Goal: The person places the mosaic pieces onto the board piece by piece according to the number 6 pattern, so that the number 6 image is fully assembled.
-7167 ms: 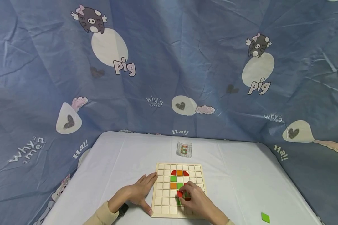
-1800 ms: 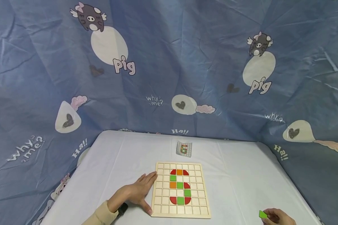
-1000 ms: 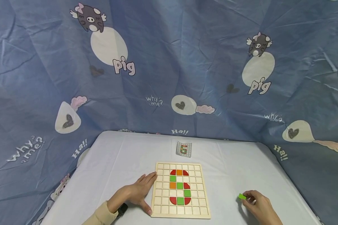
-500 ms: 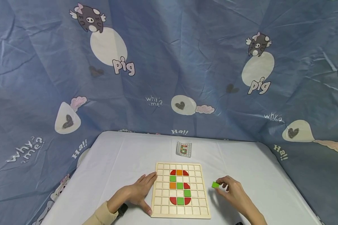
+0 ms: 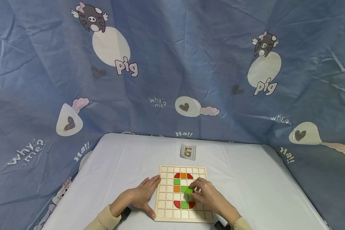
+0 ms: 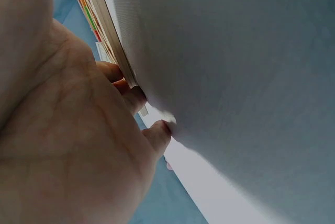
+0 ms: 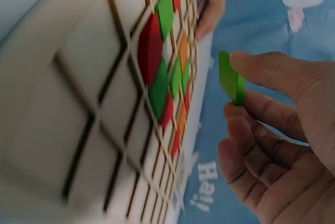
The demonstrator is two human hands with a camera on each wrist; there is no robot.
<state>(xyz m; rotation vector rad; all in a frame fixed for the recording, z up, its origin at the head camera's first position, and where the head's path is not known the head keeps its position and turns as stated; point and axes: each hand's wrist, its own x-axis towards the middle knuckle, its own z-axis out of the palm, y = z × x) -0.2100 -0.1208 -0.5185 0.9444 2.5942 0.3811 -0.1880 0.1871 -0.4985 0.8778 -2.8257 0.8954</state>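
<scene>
A wooden grid board [image 5: 164,204] lies on the table with red, orange and green tiles set in its cells. My right hand [image 5: 208,193] pinches a green square tile [image 7: 233,77] between thumb and forefinger, held above the right middle of the board. In the right wrist view that tile is apart from the board, and the other fingers curl below it. Along the board's left edge rests my left hand [image 5: 143,195], thumb spread toward the near corner and fingers extended. The left wrist view shows its fingertips [image 6: 137,97] touching the board's side.
Behind the board lies a small printed card [image 5: 188,152] with a coloured grid pattern. The white tablecloth [image 5: 126,166] covers the table, and a blue patterned curtain [image 5: 161,80] hangs around its back and sides.
My right hand earlier had a red tile at the board, then picked up the green tile at the far right and carried it left over the board. My left hand has stayed put.
</scene>
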